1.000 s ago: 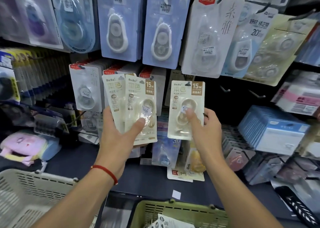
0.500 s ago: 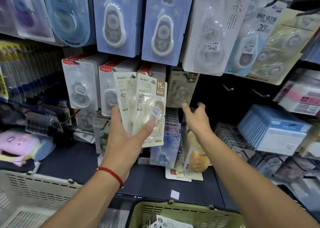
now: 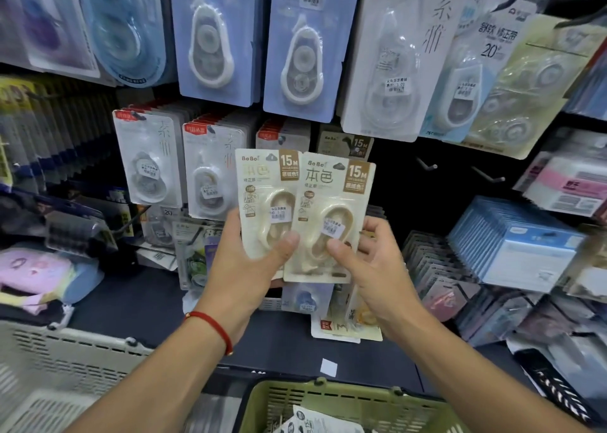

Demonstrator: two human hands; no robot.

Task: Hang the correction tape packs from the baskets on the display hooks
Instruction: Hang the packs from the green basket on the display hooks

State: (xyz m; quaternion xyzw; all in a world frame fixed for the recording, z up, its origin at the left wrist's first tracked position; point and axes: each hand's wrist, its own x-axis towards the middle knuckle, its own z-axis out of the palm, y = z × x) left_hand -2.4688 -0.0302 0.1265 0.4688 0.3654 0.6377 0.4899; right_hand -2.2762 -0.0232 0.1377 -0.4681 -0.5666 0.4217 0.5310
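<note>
Two cream correction tape packs are held up in front of the display. My left hand grips the left cream pack, thumb on its blister. My right hand pinches the right cream pack, thumb on the front and fingers behind. The right pack overlaps the left one. Behind them a matching cream pack hangs on a hook. Two bare display hooks stick out of the dark panel to the right. A green basket with more packs sits at the bottom.
A white basket stands at the lower left. Blue and white tape packs hang across the top row, white packs at mid left. Blue boxed stock and card stacks fill the right; a pink pouch lies left.
My right hand left the pack it hung on the hook, came back empty, and now pinches the front pack of the pair in my left hand. The pair shifted right.
</note>
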